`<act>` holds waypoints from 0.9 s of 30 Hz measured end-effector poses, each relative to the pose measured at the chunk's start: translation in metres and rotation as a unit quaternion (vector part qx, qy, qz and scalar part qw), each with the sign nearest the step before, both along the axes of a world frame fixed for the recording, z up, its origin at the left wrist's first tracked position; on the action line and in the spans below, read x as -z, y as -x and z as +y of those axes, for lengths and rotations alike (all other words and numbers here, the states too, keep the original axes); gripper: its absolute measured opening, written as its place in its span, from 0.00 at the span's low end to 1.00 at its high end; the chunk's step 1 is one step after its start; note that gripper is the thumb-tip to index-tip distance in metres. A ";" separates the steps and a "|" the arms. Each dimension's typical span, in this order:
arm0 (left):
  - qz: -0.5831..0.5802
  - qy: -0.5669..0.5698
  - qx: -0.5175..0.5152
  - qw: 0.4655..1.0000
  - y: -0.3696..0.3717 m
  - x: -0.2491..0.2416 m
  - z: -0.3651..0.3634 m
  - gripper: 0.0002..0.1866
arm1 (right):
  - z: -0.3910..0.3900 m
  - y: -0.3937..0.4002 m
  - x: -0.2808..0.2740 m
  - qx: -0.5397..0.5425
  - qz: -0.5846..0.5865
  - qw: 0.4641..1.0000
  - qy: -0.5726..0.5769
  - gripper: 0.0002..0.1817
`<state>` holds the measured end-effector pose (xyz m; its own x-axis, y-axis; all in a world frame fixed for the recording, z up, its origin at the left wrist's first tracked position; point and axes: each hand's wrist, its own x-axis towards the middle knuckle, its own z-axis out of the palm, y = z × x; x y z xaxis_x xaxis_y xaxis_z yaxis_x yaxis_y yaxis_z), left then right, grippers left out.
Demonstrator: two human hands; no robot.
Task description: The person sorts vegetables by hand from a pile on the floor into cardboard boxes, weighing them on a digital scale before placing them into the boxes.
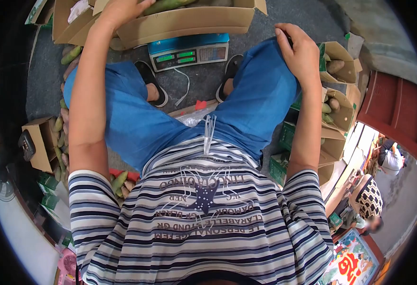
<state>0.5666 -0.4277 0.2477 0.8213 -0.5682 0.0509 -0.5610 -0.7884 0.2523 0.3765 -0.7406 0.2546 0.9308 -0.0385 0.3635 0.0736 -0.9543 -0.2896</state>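
Observation:
My left hand [122, 11] is at the top edge of the view, over the left part of an open cardboard box [184, 29]. Its thumb stretches out beside a long green fruit [166, 4] that looks like a mango; the other fingers are partly cut off by the frame. The box sits on a digital scale [189, 52] with a blue top and lit green displays. Resting on my right knee is my right hand [299, 53], empty, its fingers loosely extended and slightly bent.
Loose green and brown fruits [70, 55] line the floor at left, by a small cardboard box [41, 142]. Fruit-filled cartons [339, 107] stand at right. A white cord [185, 85] trails from the scale between my feet. Other people [366, 197] are farther right; a fan [1, 173] is far left.

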 end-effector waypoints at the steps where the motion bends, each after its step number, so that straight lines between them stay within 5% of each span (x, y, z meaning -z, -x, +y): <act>1: -0.014 0.007 -0.003 1.000 0.000 0.000 0.000 0.21 | 0.001 0.000 0.001 -0.003 -0.010 1.000 -0.001 0.10; 5: -0.121 0.063 -0.025 0.990 0.001 0.006 0.002 0.18 | 0.009 0.002 0.007 -0.029 -0.111 0.990 -0.080 0.07; 7: -0.154 0.028 0.003 0.988 -0.049 0.038 0.028 0.28 | 0.011 0.010 0.013 -0.021 -0.163 0.979 -0.120 0.08; 11: -0.178 0.017 -0.004 0.984 -0.083 0.053 0.055 0.28 | 0.005 0.028 0.033 0.052 -0.216 0.961 -0.166 0.10; 14: -0.116 -0.090 -0.092 0.985 -0.081 0.046 0.062 0.31 | -0.004 0.053 0.070 0.133 -0.118 0.947 -0.267 0.12; 19: -0.083 -0.136 -0.124 0.979 -0.141 0.101 0.114 0.33 | -0.046 0.139 0.193 0.248 0.161 0.910 -0.290 0.16; 22: 0.125 -0.090 -0.222 0.963 -0.143 0.113 0.115 0.35 | -0.071 0.200 0.238 0.350 0.200 0.844 -0.353 0.17; 27: 0.220 -0.064 -0.232 0.945 -0.139 0.111 0.108 0.30 | -0.137 0.296 0.266 0.511 0.174 0.830 -0.136 0.18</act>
